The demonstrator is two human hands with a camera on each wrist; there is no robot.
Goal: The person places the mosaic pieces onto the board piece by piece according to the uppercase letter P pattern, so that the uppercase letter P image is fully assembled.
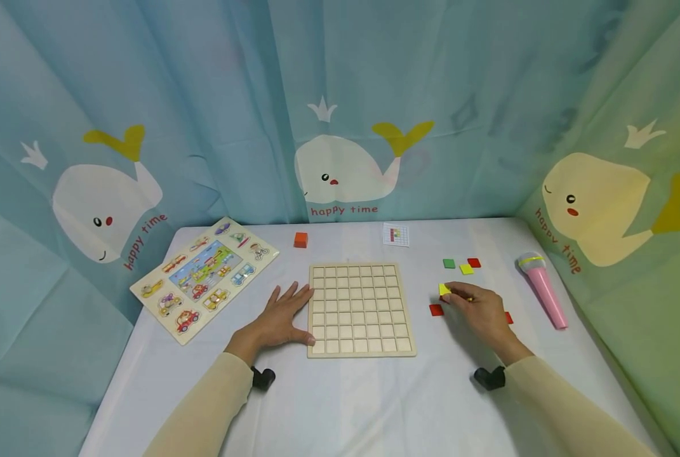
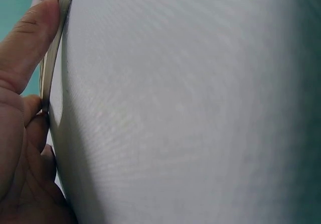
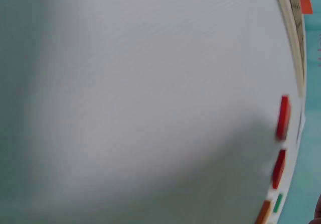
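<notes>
A wooden grid board (image 1: 361, 311) with rows of bare square cells lies mid-table. Fingers spread, my left hand (image 1: 275, 320) rests at its left edge, with the thumb on the frame. The left wrist view shows the thumb (image 2: 31, 38) against the board's side. To the right of the board, my right hand (image 1: 479, 310) pinches a yellow square tile (image 1: 444, 289) between thumb and fingers, above the table. A red tile (image 1: 436, 310) lies just left of that hand, and another red tile (image 1: 508, 317) shows partly behind it. Other tiles beneath the hand are mostly hidden.
Beyond the right hand lie a green tile (image 1: 449, 263), a yellow tile (image 1: 466, 269) and a red tile (image 1: 473, 262). A pink toy microphone (image 1: 545, 292) is far right. A printed card (image 1: 395, 234), an orange block (image 1: 301, 240) and a vehicle puzzle board (image 1: 205, 279) lie toward the back.
</notes>
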